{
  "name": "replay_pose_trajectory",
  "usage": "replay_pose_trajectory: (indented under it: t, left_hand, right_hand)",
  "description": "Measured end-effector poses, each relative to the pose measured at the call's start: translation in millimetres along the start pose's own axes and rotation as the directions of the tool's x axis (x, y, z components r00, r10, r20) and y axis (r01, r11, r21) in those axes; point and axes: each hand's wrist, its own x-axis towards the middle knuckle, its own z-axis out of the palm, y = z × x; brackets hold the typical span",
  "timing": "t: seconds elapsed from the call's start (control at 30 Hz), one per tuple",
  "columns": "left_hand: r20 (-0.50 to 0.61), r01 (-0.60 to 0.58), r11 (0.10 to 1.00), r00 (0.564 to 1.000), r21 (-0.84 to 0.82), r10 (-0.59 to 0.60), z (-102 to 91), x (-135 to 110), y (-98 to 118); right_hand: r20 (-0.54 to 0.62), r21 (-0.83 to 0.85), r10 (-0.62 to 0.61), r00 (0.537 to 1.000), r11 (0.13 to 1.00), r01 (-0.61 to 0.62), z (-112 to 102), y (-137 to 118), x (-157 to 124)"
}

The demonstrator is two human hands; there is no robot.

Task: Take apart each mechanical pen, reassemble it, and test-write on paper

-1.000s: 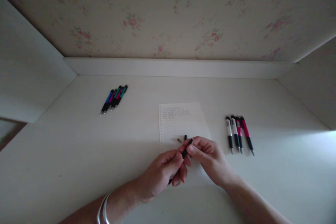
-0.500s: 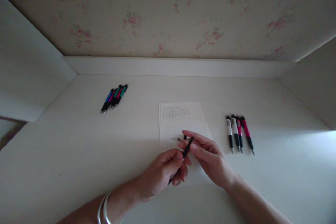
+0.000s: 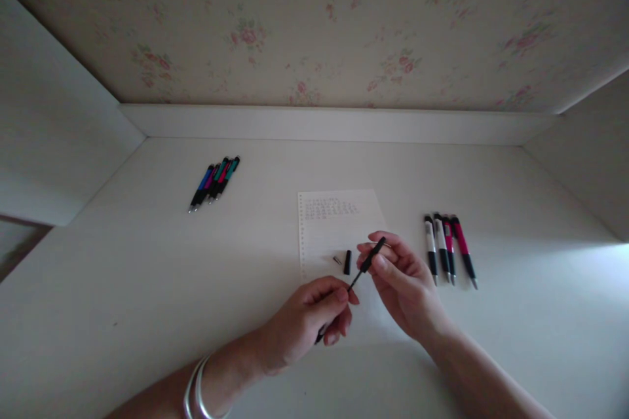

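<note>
My left hand (image 3: 319, 311) is closed around a pen barrel (image 3: 320, 332), whose dark lower end sticks out below the fingers. Between thumb and fingers, my right hand (image 3: 400, 275) pinches a black pen section (image 3: 374, 255). A thin dark rod, like a refill (image 3: 354, 281), runs from that section down to the left fingertips. Just beyond my hands, a black rubber grip (image 3: 347, 262) and a small metal pen tip (image 3: 337, 260) lie on a lined sheet of paper (image 3: 339, 236) with handwriting at its top.
Several pens with blue, purple, green and red barrels (image 3: 213, 183) lie bunched at the back left. To the right, white pens (image 3: 430, 245) and pink pens (image 3: 462, 245) lie side by side. A low white ledge (image 3: 314, 123) and papered wall close off the back.
My right hand has moved up and right with the black section, drawing it away from my left hand. The thin rod now shows between them, and the grip on the paper is uncovered.
</note>
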Motion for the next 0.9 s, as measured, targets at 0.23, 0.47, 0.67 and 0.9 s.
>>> replay_pose_trajectory:
  t: [0.23, 0.47, 0.67, 0.9]
  left_hand:
    - [-0.011, 0.013, 0.999, 1.0, -0.034, -0.014, -2.5, 0, -2]
    - [-0.045, -0.03, 0.998, 0.999, -0.047, 0.028, -3.0, 1, -4]
    - [-0.089, -0.019, 0.999, 0.996, -0.051, 0.014, -0.4, 1, -2]
    - [-0.111, -0.047, 0.996, 0.993, -0.079, 0.038, -0.2, 2, -3]
  right_hand:
    - [-0.187, -0.067, -0.141, 0.972, 0.989, 0.131, -4, -5, 10]
    - [-0.015, -0.812, -0.193, 0.981, 0.575, 0.101, -10, -1, 9]
    - [0.222, -0.957, -0.275, 0.936, 0.121, 0.262, -15, 12, 6]
    - [0.122, -0.868, -0.295, 0.948, 0.431, 0.246, -13, 6, 3]
